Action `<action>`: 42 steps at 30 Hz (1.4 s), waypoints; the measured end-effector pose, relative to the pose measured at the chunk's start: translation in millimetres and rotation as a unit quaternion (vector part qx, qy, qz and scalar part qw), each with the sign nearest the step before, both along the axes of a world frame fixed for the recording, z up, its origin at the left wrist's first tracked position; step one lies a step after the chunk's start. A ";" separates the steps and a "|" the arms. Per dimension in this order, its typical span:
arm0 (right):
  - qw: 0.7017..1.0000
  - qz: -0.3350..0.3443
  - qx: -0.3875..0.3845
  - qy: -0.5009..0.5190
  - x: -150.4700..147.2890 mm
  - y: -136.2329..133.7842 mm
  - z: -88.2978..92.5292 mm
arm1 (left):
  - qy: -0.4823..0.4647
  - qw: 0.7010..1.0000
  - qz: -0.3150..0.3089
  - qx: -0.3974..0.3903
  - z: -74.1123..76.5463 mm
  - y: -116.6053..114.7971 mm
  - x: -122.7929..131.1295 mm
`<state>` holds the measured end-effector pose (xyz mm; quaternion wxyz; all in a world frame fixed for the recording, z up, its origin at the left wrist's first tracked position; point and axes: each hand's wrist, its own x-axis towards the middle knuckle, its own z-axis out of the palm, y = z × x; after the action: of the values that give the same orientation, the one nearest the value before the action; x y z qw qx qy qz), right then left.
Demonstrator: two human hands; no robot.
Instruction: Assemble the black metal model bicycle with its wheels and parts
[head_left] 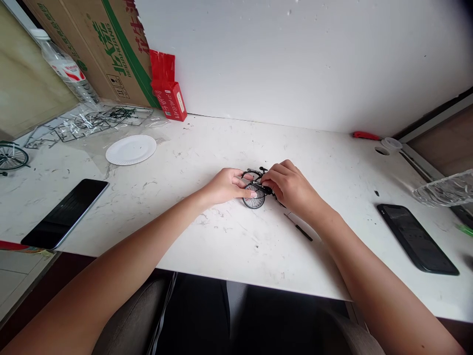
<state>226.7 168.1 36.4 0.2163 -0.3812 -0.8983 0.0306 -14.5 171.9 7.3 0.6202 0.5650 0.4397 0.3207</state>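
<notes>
A black model bicycle (254, 197) with a spoked wheel is held just over the middle of the white table. My left hand (228, 186) grips its wheel end, with the thumb lying across the spokes. From the other side, my right hand (290, 185) pinches the frame near the seat and pedals; its fingertips cover part of the frame. A thin tool with a black handle (303, 232) lies on the table just below my right wrist.
At left are a phone (66, 212), a white paper plate (131, 150), plastic sprues (92, 123), a bottle (68, 69) and another model bicycle (13, 157). A red box (170, 101) stands against the wall. On the right lie a second phone (417, 239) and a clear plastic container (445, 188).
</notes>
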 end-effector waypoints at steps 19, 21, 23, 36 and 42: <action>0.998 -0.004 -0.031 0.058 -5.4 0.8 -3.7 | 0.006 0.999 0.016 -0.043 12.9 -1.2 1.1; 0.997 -0.003 -0.040 0.061 -6.0 0.3 -4.3 | 0.004 0.998 0.013 -0.063 16.0 -0.7 -0.6; 0.997 -0.001 -0.042 0.062 -6.6 0.2 -5.4 | 0.004 0.997 0.012 -0.075 17.5 0.0 -2.2; 0.997 0.016 -0.040 0.070 -5.7 0.6 -8.6 | 0.017 0.999 0.036 -0.014 11.4 3.8 -3.1; 0.994 0.016 -0.028 0.109 -5.9 -0.1 -7.2 | -0.021 0.999 0.036 -0.016 12.5 3.1 -2.6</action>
<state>220.8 168.0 29.2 0.3017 -0.3667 -0.8743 0.1004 -17.1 174.9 19.8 0.6260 0.5323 0.4517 0.3475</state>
